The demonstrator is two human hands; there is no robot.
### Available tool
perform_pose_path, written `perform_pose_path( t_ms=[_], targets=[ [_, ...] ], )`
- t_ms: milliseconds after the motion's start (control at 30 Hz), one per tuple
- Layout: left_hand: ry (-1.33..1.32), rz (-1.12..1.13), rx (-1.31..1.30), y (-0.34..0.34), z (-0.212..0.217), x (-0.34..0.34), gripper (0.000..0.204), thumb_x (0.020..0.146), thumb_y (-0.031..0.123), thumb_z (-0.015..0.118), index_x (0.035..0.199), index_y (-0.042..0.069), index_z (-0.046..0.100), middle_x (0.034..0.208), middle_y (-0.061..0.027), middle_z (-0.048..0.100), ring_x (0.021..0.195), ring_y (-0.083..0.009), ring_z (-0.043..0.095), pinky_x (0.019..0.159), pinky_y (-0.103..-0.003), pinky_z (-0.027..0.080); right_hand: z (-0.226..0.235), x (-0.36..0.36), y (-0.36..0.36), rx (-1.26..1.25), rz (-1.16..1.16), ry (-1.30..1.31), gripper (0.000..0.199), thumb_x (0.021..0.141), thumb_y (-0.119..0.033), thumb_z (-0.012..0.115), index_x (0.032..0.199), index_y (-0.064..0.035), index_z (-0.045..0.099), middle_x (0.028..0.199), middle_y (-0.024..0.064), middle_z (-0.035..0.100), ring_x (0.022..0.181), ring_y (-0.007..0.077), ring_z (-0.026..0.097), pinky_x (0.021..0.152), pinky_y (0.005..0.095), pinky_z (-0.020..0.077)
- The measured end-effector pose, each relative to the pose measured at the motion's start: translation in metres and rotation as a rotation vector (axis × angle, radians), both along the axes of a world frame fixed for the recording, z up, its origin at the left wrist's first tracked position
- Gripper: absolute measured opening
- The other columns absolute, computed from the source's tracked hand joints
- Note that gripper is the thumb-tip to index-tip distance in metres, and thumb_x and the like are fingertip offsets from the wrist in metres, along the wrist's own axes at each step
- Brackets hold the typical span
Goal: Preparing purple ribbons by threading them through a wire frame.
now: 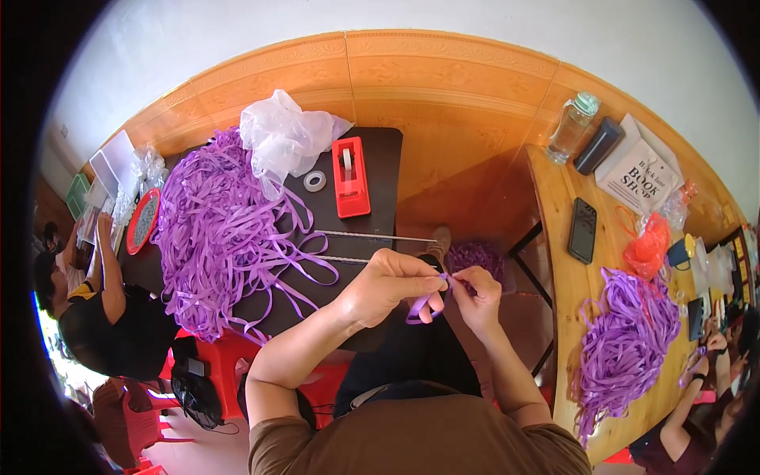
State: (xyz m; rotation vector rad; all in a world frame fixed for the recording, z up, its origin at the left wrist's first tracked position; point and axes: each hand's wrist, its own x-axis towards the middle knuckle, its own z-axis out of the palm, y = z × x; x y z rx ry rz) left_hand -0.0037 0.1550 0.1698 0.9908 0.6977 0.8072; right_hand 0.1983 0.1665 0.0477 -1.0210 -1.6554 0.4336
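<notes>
In front of my body, my left hand (pixel 393 289) and my right hand (pixel 477 296) nearly meet at the fingertips. Both pinch a purple ribbon (pixel 419 305), and a loop of it hangs below the left fingers. Just beyond the left hand, two thin metal rods (pixel 380 235) stick out past the edge of the dark table (pixel 378 170). A large tangled heap of purple ribbons (pixel 218 237) covers much of that table, with loose strands trailing toward my left forearm. The exact grip between the fingertips is too small to make out.
A red tape dispenser (pixel 351 198), a tape roll (pixel 314 181) and a plastic bag (pixel 281 138) lie on the dark table. On the wooden table (pixel 558 214) are a phone (pixel 583 229), a bottle (pixel 571 131) and more ribbons (pixel 629 340). Other people sit at both sides.
</notes>
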Motion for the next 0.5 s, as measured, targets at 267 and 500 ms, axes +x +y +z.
perform_pose_path(
  t_ms=[267,500],
  targets=[
    [-0.116,0.021,0.005,-0.01,0.012,0.001,0.018,0.089,0.007,0.06,0.093,-0.009,0.066,0.075,-0.0185,0.067,0.061,-0.0234,0.066,0.056,-0.031,0.055,-0.041,-0.007,-0.008,-0.276,-0.003,0.345,0.006,0.077,0.006,0.062,0.077,0.0001,0.06,0.067,0.0013,0.054,0.06,0.0059,0.052,0.053,0.0213,0.0395],
    [-0.221,0.081,-0.018,-0.016,0.028,-0.007,0.019,0.09,0.011,0.06,0.096,-0.005,0.066,0.077,-0.0144,0.068,0.061,-0.0217,0.065,0.062,-0.03,0.054,-0.072,-0.002,-0.009,-0.298,-0.11,0.331,0.006,0.08,0.0,0.067,0.079,0.0007,0.062,0.068,-0.0011,0.057,0.064,0.0034,0.05,0.058,0.0194,0.0399]
  ],
)
